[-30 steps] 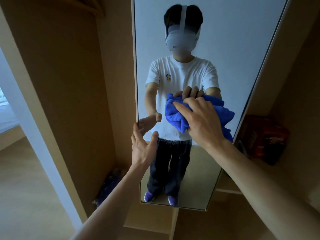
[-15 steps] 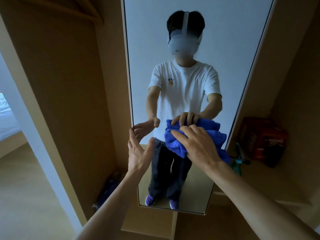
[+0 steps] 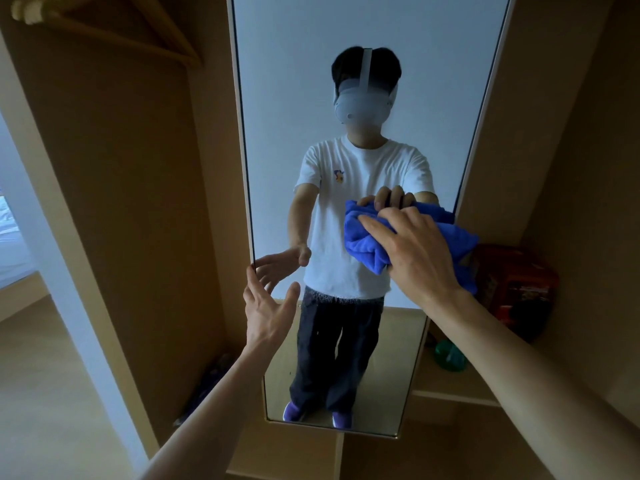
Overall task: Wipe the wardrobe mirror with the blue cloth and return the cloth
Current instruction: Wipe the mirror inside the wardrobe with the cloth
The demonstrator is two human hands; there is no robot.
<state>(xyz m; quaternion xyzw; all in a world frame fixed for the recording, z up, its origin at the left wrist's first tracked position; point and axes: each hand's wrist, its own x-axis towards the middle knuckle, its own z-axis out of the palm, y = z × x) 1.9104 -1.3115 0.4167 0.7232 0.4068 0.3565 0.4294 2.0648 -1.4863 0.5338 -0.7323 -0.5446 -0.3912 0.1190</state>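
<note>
While against mirror [image 3: 277,98], blue cloth [image 3: 362,239].

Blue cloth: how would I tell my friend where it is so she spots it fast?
Find the tall mirror in the wooden wardrobe. On the right side of its glass, halfway up, the right hand holds the blue cloth against it. It is the only bright blue, bunched-up thing there; the box beside it is red.

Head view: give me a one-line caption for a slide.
Right hand holds the bunched blue cloth against the wardrobe mirror while the open left hand touches the mirror's left edge.
</note>
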